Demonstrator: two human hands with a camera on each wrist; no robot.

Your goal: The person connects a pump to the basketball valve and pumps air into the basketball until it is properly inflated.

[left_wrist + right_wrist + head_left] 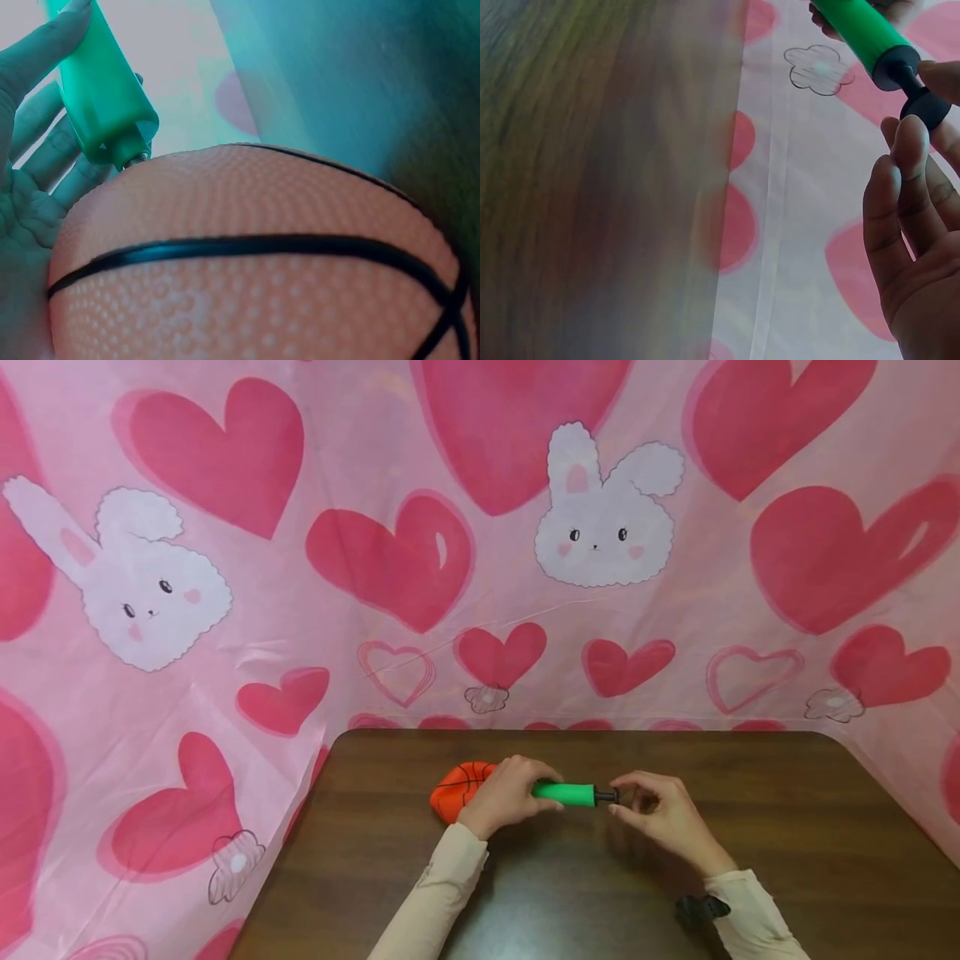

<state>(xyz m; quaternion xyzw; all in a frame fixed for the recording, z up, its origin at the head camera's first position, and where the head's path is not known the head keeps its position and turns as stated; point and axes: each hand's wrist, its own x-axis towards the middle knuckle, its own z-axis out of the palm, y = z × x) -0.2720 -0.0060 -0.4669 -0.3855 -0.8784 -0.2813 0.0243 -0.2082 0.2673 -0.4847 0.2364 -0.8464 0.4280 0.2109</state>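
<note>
A small orange toy basketball with black lines looks partly deflated and lies behind my left hand. That hand grips the green barrel of a small hand pump, which is held level in the head view. In the left wrist view the pump's nozzle end meets the pebbled ball at its top edge. My right hand pinches the black round pump handle between thumb and fingertips. A short length of black rod shows between handle and barrel.
A dark brown wooden table with rounded far corners lies under both hands. Behind and to the left hangs a pink sheet printed with hearts and rabbits. A black strap piece sits at the right wrist.
</note>
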